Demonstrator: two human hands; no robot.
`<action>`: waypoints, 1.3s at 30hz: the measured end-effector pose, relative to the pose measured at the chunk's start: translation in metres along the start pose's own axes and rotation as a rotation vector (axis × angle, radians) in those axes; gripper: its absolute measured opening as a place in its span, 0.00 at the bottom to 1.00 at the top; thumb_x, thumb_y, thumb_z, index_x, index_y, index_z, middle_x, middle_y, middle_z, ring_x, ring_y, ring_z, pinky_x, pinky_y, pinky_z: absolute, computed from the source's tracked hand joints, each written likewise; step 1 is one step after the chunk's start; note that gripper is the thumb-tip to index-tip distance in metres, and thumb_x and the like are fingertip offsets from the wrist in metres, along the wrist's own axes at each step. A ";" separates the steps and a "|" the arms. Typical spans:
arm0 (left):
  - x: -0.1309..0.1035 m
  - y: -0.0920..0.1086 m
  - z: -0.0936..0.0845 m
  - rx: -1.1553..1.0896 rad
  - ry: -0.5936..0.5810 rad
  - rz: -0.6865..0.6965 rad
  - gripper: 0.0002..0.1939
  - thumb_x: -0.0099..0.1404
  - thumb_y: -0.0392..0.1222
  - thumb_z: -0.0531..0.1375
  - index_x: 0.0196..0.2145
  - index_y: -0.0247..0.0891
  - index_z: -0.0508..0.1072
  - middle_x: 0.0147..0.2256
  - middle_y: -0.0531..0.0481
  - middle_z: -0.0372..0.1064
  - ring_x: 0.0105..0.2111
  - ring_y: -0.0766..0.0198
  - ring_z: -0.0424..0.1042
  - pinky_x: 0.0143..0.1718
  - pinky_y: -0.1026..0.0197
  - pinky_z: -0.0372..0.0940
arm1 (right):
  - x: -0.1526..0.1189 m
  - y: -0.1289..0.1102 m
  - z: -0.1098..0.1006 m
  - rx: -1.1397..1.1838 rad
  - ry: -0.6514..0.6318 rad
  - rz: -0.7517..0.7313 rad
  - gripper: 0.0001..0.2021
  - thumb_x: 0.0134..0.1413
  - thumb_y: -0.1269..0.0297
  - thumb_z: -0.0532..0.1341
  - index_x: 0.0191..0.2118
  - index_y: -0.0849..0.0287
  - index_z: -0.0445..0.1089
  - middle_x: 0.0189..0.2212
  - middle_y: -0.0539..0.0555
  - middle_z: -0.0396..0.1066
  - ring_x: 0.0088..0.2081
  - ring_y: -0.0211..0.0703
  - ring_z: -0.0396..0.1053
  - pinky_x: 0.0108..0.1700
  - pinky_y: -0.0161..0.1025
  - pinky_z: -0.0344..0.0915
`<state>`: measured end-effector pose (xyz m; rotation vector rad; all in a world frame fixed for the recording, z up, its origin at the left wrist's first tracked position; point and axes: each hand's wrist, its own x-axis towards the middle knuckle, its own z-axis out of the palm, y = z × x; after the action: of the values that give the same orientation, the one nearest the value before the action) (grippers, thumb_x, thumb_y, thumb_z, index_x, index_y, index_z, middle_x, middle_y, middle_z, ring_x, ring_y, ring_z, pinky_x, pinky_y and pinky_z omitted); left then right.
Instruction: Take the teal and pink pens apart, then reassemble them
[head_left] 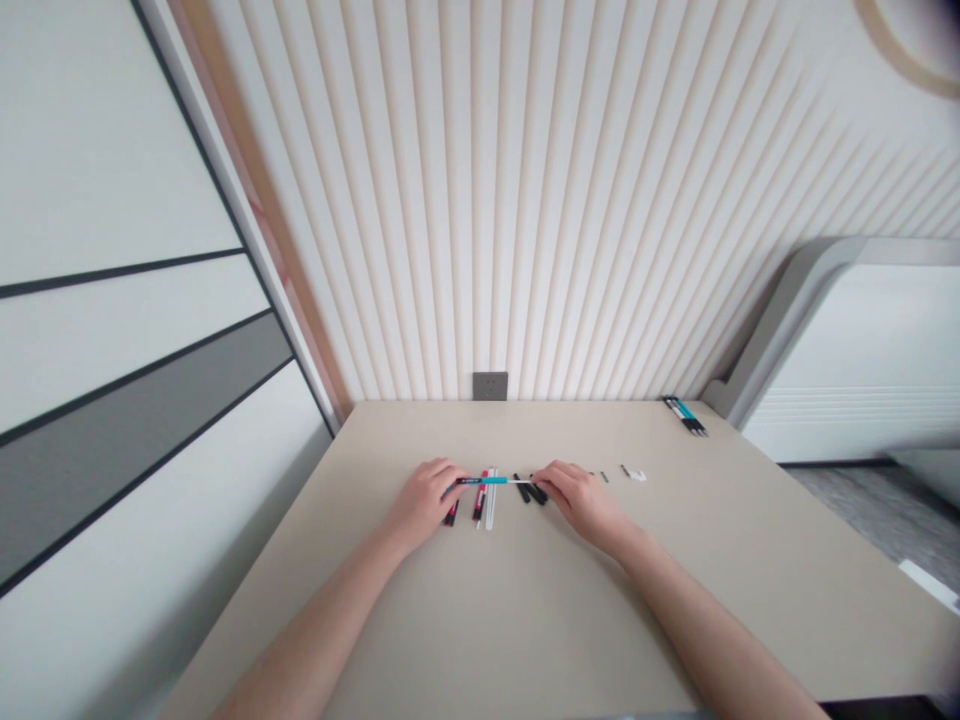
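My left hand is closed on the dark end of a blue and black pen barrel, held level above the table. A thin white refill reaches from the barrel's right end to the fingertips of my right hand, which pinch its far end. Below the barrel lie pink and black pen barrels and several white refills. Another pink and black piece is beside my left fingers. Black pen parts lie near my right fingertips, some partly hidden by them.
Several blue and black pens lie at the back right of the beige table. Small black and clear pieces sit right of my right hand. Behind the table is a ribbed wall with a dark socket.
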<state>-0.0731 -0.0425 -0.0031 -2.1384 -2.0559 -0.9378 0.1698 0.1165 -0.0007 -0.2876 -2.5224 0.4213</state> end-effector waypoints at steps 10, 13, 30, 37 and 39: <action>-0.001 0.005 -0.001 -0.058 -0.069 0.073 0.07 0.69 0.39 0.56 0.41 0.40 0.73 0.38 0.48 0.72 0.40 0.60 0.69 0.45 0.57 0.63 | 0.001 -0.013 0.003 0.071 -0.003 -0.084 0.11 0.67 0.66 0.51 0.49 0.56 0.67 0.38 0.56 0.73 0.38 0.42 0.70 0.42 0.40 0.66; -0.001 0.006 -0.001 -0.084 -0.079 0.088 0.07 0.69 0.39 0.56 0.41 0.40 0.73 0.38 0.48 0.72 0.40 0.60 0.69 0.44 0.57 0.63 | 0.000 -0.015 0.008 0.056 0.003 -0.097 0.12 0.67 0.65 0.52 0.52 0.55 0.66 0.37 0.56 0.74 0.38 0.42 0.70 0.42 0.41 0.65; -0.005 0.008 -0.004 -0.284 -0.022 0.142 0.07 0.69 0.42 0.57 0.40 0.38 0.73 0.35 0.47 0.71 0.38 0.62 0.69 0.43 0.60 0.64 | -0.004 -0.020 0.022 -0.018 0.144 -0.118 0.11 0.65 0.67 0.55 0.51 0.56 0.66 0.33 0.54 0.74 0.32 0.43 0.70 0.38 0.41 0.64; -0.003 0.012 -0.002 -0.287 -0.010 0.101 0.06 0.68 0.39 0.58 0.42 0.39 0.73 0.37 0.48 0.71 0.38 0.62 0.70 0.41 0.61 0.65 | -0.003 -0.020 0.021 0.106 0.137 -0.005 0.17 0.66 0.64 0.54 0.58 0.53 0.59 0.36 0.53 0.76 0.37 0.44 0.71 0.43 0.43 0.66; -0.002 0.012 -0.001 -0.272 0.001 0.096 0.06 0.68 0.38 0.58 0.41 0.40 0.73 0.37 0.48 0.71 0.39 0.62 0.70 0.42 0.60 0.66 | -0.002 -0.021 0.019 0.115 0.117 0.018 0.16 0.67 0.63 0.53 0.58 0.52 0.59 0.38 0.54 0.76 0.38 0.45 0.72 0.44 0.44 0.66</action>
<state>-0.0623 -0.0468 0.0016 -2.3371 -1.9002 -1.2685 0.1584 0.0920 -0.0097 -0.2827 -2.3730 0.5382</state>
